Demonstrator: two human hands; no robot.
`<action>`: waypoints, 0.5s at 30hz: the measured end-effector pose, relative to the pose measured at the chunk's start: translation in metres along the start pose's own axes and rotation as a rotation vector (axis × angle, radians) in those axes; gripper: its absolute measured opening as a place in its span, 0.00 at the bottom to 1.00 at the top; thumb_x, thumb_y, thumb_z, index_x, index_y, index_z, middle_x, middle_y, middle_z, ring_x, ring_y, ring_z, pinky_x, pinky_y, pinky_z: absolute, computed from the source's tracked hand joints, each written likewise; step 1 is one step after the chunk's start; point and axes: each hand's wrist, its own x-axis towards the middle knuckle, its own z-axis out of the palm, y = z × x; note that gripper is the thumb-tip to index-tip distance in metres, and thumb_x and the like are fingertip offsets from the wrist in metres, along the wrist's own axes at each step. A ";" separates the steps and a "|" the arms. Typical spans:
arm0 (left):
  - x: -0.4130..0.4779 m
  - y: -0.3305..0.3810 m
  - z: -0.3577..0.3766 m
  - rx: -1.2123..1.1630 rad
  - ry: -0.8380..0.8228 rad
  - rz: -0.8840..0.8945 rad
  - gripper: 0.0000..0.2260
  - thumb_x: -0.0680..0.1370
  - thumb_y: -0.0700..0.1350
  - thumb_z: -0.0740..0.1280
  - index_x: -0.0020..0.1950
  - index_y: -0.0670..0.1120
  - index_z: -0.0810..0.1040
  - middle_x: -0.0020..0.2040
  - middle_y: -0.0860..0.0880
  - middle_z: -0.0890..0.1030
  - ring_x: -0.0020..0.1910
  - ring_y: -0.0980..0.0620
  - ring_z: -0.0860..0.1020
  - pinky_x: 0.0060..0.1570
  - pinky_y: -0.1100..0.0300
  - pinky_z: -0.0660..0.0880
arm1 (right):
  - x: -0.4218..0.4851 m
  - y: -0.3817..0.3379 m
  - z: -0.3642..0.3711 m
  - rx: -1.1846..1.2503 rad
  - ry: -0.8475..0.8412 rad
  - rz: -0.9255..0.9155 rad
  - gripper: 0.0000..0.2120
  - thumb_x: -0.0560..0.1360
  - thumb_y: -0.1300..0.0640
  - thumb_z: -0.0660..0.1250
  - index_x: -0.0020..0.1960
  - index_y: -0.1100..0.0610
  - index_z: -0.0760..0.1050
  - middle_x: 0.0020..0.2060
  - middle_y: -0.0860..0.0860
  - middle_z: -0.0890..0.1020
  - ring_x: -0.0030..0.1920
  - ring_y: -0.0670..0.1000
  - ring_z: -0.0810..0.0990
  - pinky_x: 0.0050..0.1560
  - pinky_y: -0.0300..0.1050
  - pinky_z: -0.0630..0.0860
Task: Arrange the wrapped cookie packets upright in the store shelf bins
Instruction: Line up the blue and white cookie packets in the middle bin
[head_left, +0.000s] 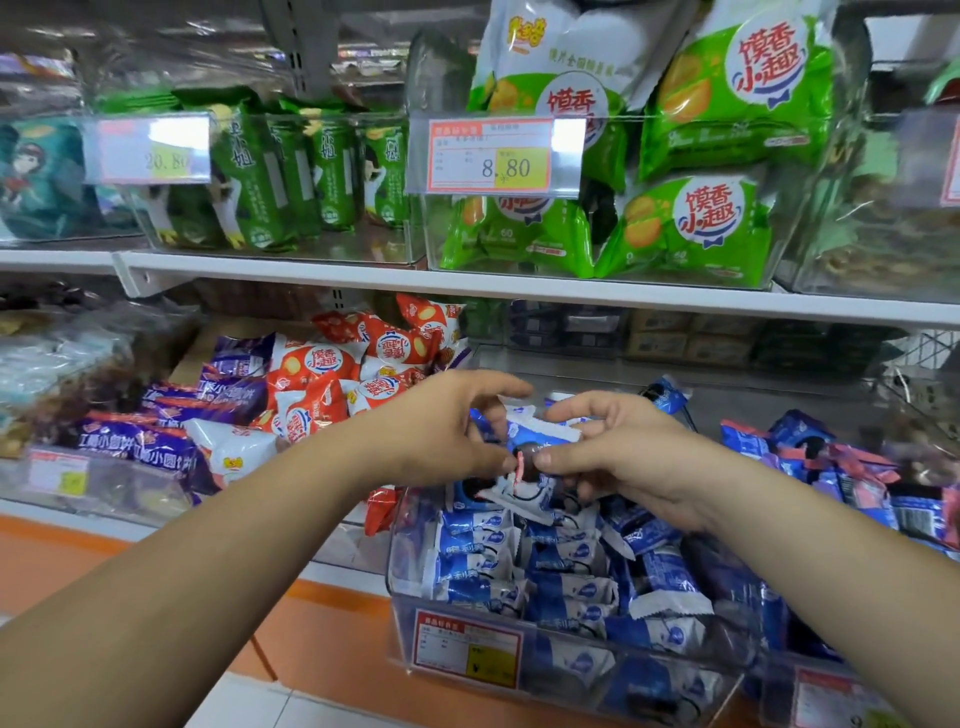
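Both my hands meet over a clear plastic bin (405, 587) full of blue-and-white wrapped cookie packets (566, 577). My left hand (447, 426) and my right hand (623, 447) pinch the same small blue-and-white packet (540, 434) between thumbs and fingers, holding it just above the pile. Its lower part is hidden behind my fingertips. Several packets in the bin stand upright in rows at the front left; others lie loose and tilted on the right side.
Red-and-white packets (332, 384) and purple packets (156, 436) fill bins to the left. More blue and pink packets (841, 467) lie in the bin to the right. Green snack bags (691, 228) sit in bins on the shelf above, behind a price tag (493, 156).
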 end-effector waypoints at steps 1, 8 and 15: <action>-0.002 0.001 -0.001 0.005 -0.008 -0.009 0.31 0.74 0.46 0.78 0.74 0.60 0.72 0.53 0.56 0.81 0.42 0.49 0.84 0.49 0.53 0.83 | 0.000 -0.001 0.001 0.022 0.011 -0.004 0.22 0.67 0.69 0.79 0.58 0.58 0.77 0.41 0.60 0.85 0.37 0.56 0.77 0.31 0.46 0.73; -0.005 0.002 -0.004 -0.193 0.111 -0.001 0.10 0.72 0.44 0.80 0.50 0.47 0.82 0.38 0.52 0.84 0.35 0.56 0.81 0.37 0.61 0.76 | 0.001 -0.006 0.001 0.107 -0.066 -0.060 0.18 0.68 0.71 0.76 0.55 0.60 0.80 0.50 0.61 0.86 0.47 0.57 0.83 0.48 0.51 0.79; -0.003 -0.009 -0.012 -0.296 0.145 -0.023 0.19 0.74 0.30 0.71 0.60 0.47 0.79 0.55 0.48 0.84 0.56 0.52 0.83 0.57 0.53 0.82 | 0.002 -0.004 0.002 -0.285 -0.039 -0.111 0.14 0.72 0.65 0.77 0.55 0.56 0.81 0.45 0.54 0.86 0.38 0.50 0.84 0.38 0.43 0.81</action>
